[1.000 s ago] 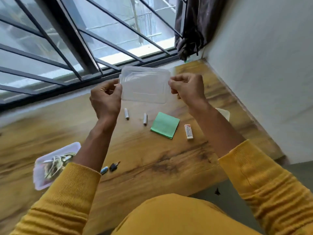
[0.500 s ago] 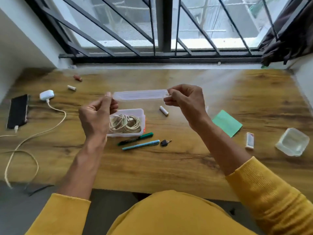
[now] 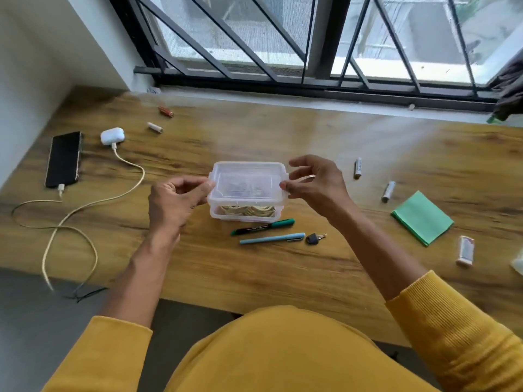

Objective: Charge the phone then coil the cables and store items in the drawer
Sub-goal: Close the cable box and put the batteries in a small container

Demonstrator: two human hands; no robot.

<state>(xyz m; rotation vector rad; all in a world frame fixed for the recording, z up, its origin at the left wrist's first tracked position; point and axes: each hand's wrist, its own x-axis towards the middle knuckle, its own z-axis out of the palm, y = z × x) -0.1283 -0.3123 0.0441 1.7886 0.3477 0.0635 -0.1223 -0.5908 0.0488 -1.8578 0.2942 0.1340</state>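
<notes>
Both hands, left (image 3: 175, 199) and right (image 3: 314, 182), pinch a clear lid (image 3: 246, 181) over the cable-filled box (image 3: 246, 215).

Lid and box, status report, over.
Left hand and right hand pinch lid ends. Lid sits atop box, coiled cable inside. Nothing in the way.

The person wears a mustard-yellow top of ribbed knit. Its long sleeves, the left sleeve (image 3: 99, 352) and the right sleeve (image 3: 452, 329), are pushed up, so both forearms are bare. The left hand (image 3: 175, 199) and right hand (image 3: 317, 185) are bare: no rings, watch or gloves show.
</notes>
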